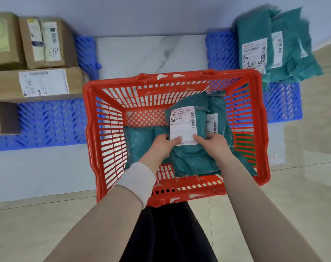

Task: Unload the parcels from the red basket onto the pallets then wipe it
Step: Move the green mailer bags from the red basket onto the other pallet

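The red basket [96, 103] stands on the floor between two blue pallets. Inside it lie green bag parcels. The top parcel [189, 156] carries a white shipping label, and both my hands hold it at the label's lower edge: my left hand [161, 144] grips its left side, my right hand [212, 143] its right side, thumbs on top. A second labelled green parcel [216, 110] lies under it to the right, and another green parcel [140, 140] lies at the left of the basket floor.
The left blue pallet [47, 123] holds three cardboard boxes [43, 42]. The right blue pallet [281, 103] holds several green bag parcels [285, 46]. A wall runs behind both. Tiled floor surrounds the basket.
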Demonstrator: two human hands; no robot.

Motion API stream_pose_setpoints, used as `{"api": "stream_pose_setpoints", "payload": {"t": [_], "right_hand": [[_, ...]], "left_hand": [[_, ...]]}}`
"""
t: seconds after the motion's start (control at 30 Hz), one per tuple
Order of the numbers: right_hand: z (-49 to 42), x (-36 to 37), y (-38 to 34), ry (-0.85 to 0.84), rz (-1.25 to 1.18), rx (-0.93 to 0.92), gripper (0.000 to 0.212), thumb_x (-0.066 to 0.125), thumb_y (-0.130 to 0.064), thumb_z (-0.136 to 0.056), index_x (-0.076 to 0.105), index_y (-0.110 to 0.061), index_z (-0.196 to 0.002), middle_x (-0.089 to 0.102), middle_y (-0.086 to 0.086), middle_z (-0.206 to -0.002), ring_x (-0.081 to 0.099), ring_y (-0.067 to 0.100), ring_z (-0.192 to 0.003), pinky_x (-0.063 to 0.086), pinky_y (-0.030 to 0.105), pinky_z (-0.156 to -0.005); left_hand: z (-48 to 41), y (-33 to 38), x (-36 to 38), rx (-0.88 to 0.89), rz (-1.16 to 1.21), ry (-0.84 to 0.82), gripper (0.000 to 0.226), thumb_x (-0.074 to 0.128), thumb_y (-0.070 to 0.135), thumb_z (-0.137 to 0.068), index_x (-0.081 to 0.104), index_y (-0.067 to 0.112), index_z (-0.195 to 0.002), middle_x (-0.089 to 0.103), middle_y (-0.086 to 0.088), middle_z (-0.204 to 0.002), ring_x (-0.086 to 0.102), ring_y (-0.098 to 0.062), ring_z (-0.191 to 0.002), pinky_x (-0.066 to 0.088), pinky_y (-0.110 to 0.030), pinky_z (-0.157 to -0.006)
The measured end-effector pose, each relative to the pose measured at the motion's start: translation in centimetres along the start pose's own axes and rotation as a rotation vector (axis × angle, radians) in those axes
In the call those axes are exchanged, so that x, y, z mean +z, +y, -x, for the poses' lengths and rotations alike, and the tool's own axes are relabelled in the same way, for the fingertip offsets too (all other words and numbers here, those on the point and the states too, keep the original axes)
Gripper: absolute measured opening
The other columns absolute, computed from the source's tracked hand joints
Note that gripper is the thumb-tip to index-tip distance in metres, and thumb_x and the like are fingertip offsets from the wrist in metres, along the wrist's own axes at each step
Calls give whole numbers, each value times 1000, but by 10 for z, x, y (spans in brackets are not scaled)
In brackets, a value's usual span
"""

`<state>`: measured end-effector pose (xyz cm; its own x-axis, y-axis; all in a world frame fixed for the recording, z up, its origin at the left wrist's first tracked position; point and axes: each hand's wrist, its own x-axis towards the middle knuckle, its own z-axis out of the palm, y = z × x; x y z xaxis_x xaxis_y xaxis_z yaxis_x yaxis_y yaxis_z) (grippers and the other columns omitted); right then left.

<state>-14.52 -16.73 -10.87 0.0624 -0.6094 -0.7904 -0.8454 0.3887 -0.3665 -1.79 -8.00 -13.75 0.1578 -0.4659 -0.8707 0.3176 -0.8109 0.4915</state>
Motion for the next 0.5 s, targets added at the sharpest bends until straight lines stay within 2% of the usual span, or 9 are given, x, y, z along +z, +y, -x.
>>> {"api": "stream_pose_setpoints", "payload": {"t": [0.03, 0.07, 0.13, 0.2, 0.23, 0.3, 0.37, 0.4, 0.5], "right_hand": [[9, -8, -1, -62, -107, 34, 36, 68, -33, -80, 63, -8, -106, 68, 10, -104, 65, 26, -93, 54, 39, -83], [19, -17, 0, -130, -204, 66, 33, 69, -31, -79, 61, -12, -105, 68, 5, -101, 67, 20, -88, 56, 34, -75], [38, -33, 3, -240, -330, 91, 23, 70, -26, -79, 58, -18, -97, 68, -3, -89, 67, 8, -68, 52, 19, -52], [53, -47, 10, -265, -354, 62, 19, 70, -23, -80, 57, -17, -92, 67, -3, -85, 65, 6, -58, 47, 16, -45], [61, -54, 14, -245, -348, 38, 21, 70, -23, -79, 57, -15, -93, 67, 0, -87, 64, 9, -59, 46, 16, -44], [71, -70, 26, -187, -381, -25, 22, 70, -20, -79, 57, -11, -94, 66, 6, -91, 60, 11, -64, 42, 14, -41], [78, -91, 38, -158, -448, -87, 16, 70, -18, -79, 57, -14, -86, 68, 5, -93, 63, 11, -69, 44, 13, -43], [79, -103, 45, -145, -471, -120, 15, 71, -18, -78, 58, -16, -85, 68, 4, -93, 64, 10, -71, 46, 14, -47], [73, -145, 63, -120, -516, -195, 21, 72, -19, -76, 59, -16, -92, 70, 2, -95, 68, 14, -82, 55, 26, -68]], "left_hand": [[11, 4, 0, 19, -12, -13, 38, 59, 24, -87, 55, 3, -119, 63, -10, -117, 62, -18, -94, 51, -20, -74], [23, 7, 0, 36, -13, -29, 37, 60, 24, -87, 56, 4, -119, 63, -7, -113, 62, -13, -86, 50, -13, -65], [47, 11, 2, 59, 8, -57, 35, 60, 23, -87, 57, 7, -118, 64, -3, -109, 60, -5, -79, 50, -8, -58], [69, 14, 9, 71, 13, -62, 34, 61, 25, -86, 59, 8, -117, 65, -3, -113, 64, -11, -89, 53, -18, -74], [79, 16, 15, 80, 18, -58, 33, 62, 25, -86, 60, 9, -114, 66, -4, -113, 65, -14, -94, 53, -25, -81], [95, 23, 32, 115, 53, -36, 21, 64, 24, -84, 62, 14, -103, 67, -4, -109, 65, -16, -96, 52, -31, -87], [107, 32, 54, 161, 71, -8, 11, 65, 24, -83, 59, 17, -88, 68, -3, -99, 65, -16, -89, 52, -32, -83], [111, 39, 67, 183, 80, -2, 13, 65, 25, -83, 56, 16, -83, 68, -2, -94, 65, -15, -83, 53, -30, -77], [116, 60, 111, 233, 132, 3, 12, 66, 22, -82, 56, 17, -83, 71, 3, -86, 69, -10, -72, 55, -21, -61]]}}
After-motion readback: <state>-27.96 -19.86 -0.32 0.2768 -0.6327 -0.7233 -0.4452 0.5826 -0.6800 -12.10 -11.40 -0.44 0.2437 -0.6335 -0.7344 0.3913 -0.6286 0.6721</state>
